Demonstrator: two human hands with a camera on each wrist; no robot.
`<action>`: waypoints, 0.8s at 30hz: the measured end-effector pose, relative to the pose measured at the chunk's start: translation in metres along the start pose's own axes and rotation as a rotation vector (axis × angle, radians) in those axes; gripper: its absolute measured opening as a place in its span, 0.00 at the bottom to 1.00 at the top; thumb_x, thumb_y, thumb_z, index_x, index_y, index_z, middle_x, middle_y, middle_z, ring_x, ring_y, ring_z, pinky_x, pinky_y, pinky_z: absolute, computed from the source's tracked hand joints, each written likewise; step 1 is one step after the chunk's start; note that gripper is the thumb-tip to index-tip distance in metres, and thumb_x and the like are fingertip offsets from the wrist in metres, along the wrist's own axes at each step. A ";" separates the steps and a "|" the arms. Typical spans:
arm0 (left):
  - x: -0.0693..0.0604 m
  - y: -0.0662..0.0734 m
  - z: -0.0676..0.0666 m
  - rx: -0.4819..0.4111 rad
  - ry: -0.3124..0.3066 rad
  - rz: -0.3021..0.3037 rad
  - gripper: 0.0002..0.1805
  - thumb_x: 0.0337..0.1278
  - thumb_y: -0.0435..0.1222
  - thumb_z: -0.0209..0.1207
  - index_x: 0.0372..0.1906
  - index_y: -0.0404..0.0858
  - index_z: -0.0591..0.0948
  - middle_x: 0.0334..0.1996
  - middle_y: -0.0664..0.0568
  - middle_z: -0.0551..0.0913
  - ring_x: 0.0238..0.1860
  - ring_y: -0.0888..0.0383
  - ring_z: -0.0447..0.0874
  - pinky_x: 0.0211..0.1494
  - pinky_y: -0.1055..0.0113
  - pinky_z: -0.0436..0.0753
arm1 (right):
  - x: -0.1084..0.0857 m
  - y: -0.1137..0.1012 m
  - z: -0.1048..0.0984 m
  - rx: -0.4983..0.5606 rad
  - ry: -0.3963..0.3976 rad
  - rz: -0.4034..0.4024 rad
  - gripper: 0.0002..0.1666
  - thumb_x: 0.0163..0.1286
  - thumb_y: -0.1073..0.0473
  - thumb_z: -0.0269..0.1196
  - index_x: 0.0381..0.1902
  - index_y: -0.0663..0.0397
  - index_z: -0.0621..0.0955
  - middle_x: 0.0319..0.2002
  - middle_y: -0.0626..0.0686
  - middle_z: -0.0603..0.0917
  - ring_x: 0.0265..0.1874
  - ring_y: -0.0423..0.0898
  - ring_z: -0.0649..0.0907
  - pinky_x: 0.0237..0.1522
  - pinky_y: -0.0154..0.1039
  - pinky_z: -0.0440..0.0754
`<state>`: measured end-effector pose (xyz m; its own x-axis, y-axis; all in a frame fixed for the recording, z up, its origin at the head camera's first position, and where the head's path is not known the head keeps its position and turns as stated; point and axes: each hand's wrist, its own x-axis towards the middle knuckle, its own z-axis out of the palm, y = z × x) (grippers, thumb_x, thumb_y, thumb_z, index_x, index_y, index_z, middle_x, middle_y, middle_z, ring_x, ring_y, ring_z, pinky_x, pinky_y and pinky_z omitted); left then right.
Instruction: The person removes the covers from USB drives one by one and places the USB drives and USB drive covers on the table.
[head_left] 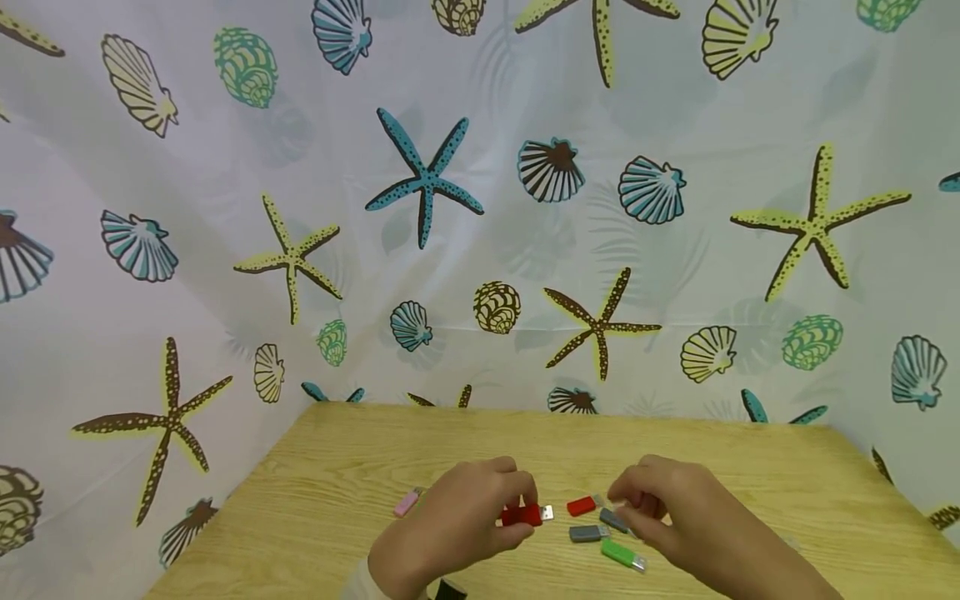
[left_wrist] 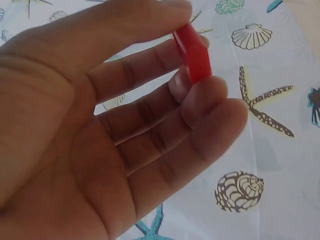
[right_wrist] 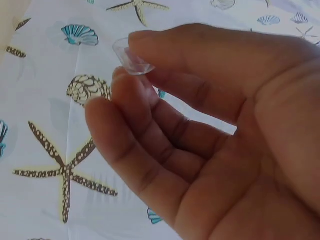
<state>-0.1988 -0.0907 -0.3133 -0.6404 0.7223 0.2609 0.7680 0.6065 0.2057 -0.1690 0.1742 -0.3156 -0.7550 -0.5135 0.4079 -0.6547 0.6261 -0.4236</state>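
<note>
The wooden table [head_left: 360,450] runs well beyond the green USB stick [head_left: 619,553] to a far edge where the patterned curtain [head_left: 450,275] rises; side edges lie well to that stick's left and right, also curtained. Left of the green stick and above the wood, the left hand [head_left: 465,508] pinches a red USB stick [head_left: 521,515], its metal plug pointing right. The right hand [head_left: 667,508], just right of and beyond the green stick, pinches a small clear plastic piece [right_wrist: 131,59]. Two gray sticks [head_left: 588,533] and another red one [head_left: 581,506] lie just beyond the green stick; a pink one [head_left: 408,502] lies well left.
</note>
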 end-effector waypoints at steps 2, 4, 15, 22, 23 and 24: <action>0.000 -0.006 0.000 -0.018 0.004 -0.027 0.06 0.53 0.39 0.69 0.35 0.46 0.83 0.29 0.63 0.76 0.25 0.73 0.72 0.30 0.81 0.72 | -0.001 0.004 -0.004 -0.004 0.013 0.035 0.07 0.62 0.63 0.67 0.37 0.49 0.82 0.28 0.35 0.78 0.25 0.30 0.75 0.28 0.30 0.78; 0.000 -0.014 0.000 -0.027 0.009 -0.057 0.06 0.53 0.39 0.69 0.35 0.46 0.83 0.28 0.63 0.76 0.25 0.72 0.72 0.30 0.80 0.73 | -0.003 0.007 -0.008 -0.008 0.022 0.077 0.07 0.62 0.63 0.68 0.37 0.49 0.81 0.27 0.35 0.78 0.24 0.30 0.75 0.28 0.30 0.78; 0.000 -0.058 0.007 -0.075 0.036 -0.204 0.06 0.50 0.37 0.70 0.32 0.43 0.83 0.23 0.62 0.77 0.23 0.67 0.72 0.28 0.72 0.74 | -0.019 0.031 -0.033 -0.095 0.101 0.174 0.06 0.63 0.61 0.67 0.35 0.44 0.82 0.29 0.34 0.81 0.26 0.30 0.78 0.29 0.31 0.80; -0.006 -0.082 0.026 -0.028 0.013 -0.303 0.07 0.46 0.36 0.71 0.27 0.42 0.82 0.20 0.61 0.77 0.21 0.65 0.71 0.25 0.69 0.73 | -0.034 0.054 -0.046 -0.121 0.142 0.279 0.05 0.64 0.61 0.66 0.37 0.45 0.83 0.31 0.37 0.82 0.28 0.31 0.80 0.30 0.30 0.80; -0.007 -0.084 0.030 -0.016 0.004 -0.315 0.08 0.46 0.36 0.72 0.26 0.42 0.82 0.20 0.61 0.77 0.21 0.64 0.71 0.25 0.68 0.73 | -0.036 0.057 -0.048 -0.120 0.138 0.297 0.05 0.64 0.60 0.66 0.37 0.46 0.83 0.31 0.37 0.82 0.29 0.31 0.80 0.31 0.31 0.80; -0.007 -0.087 0.033 -0.004 -0.003 -0.324 0.08 0.45 0.36 0.72 0.25 0.42 0.82 0.20 0.61 0.77 0.21 0.64 0.71 0.24 0.68 0.73 | -0.037 0.061 -0.049 -0.122 0.139 0.313 0.05 0.64 0.60 0.66 0.38 0.46 0.83 0.31 0.38 0.82 0.29 0.32 0.80 0.31 0.31 0.80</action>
<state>-0.2609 -0.1377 -0.3642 -0.8516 0.4928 0.1785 0.5241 0.8039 0.2813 -0.1787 0.2601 -0.3166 -0.9002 -0.2069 0.3832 -0.3772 0.8102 -0.4487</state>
